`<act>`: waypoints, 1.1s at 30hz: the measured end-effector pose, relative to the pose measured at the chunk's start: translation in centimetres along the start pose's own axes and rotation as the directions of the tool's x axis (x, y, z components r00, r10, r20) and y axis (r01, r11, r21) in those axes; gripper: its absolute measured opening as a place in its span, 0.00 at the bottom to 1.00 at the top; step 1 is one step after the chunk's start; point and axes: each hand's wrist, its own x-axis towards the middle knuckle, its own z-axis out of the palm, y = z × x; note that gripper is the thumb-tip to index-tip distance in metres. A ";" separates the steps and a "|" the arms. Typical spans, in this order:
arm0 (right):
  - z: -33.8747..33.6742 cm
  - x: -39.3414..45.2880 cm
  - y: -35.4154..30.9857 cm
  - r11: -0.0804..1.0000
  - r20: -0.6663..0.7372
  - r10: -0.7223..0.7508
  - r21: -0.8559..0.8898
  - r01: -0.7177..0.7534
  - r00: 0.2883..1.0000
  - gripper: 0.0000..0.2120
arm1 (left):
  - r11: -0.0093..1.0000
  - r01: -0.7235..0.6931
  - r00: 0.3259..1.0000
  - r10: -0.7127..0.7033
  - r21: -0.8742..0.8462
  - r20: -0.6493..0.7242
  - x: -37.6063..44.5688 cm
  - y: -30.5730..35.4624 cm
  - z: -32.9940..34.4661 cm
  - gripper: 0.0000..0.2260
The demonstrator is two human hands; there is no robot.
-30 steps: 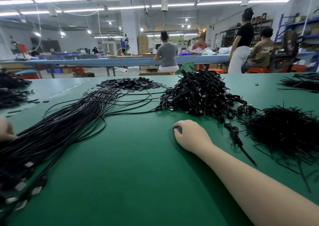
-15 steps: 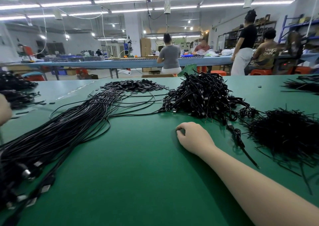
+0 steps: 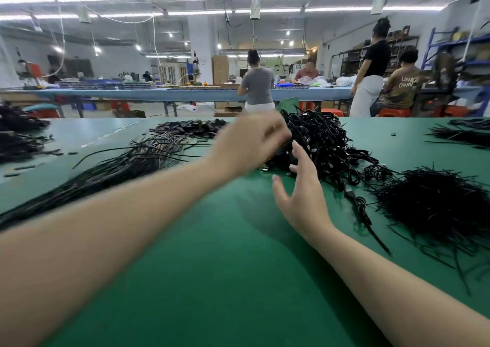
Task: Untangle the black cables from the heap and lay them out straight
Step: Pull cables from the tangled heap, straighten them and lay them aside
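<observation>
Cables in a tangled heap (image 3: 320,145) sit on the far middle of your green table (image 3: 212,267), and both your hands are at its near left edge. Your left hand (image 3: 249,145) reaches across from the left and is badly blurred; its fingers look bent toward the heap's left side, but you cannot tell whether they hold a cable. Your right hand (image 3: 299,195) is spread, fingers straight and apart, thumb out to the left, with its fingertips (image 3: 294,146) at or just touching the front of the heap; it grips nothing.

To the left, a long bundle of straightened cables (image 3: 119,169) lies fanned along the table, running from the near left edge toward the far middle. Beyond its far end is a flat pile of small black pieces (image 3: 191,129). To the right of the heap lies a bristly mound of short black strands (image 3: 434,201), with a few looped cables (image 3: 358,203) trailing between the two. More dark piles sit at the far left (image 3: 18,134) and far right (image 3: 466,134) of the table.
</observation>
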 end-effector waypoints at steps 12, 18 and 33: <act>-1.9 2.1 2.5 0.789 -0.326 0.592 0.423 -0.446 0.737 0.11 | 0.965 0.241 0.963 -0.224 -0.105 0.150 -6.1 -4.6 9.1 0.07; -2.3 2.3 2.5 0.755 -0.389 0.653 0.401 -0.519 0.650 0.09 | 0.762 0.517 0.851 -0.508 -0.390 0.135 -6.0 -6.9 7.6 0.03; 0.3 -0.2 -0.7 0.813 0.041 -0.100 -0.572 0.105 0.994 0.13 | -0.051 0.474 0.653 -0.650 -0.879 0.389 -5.2 -4.9 6.8 0.21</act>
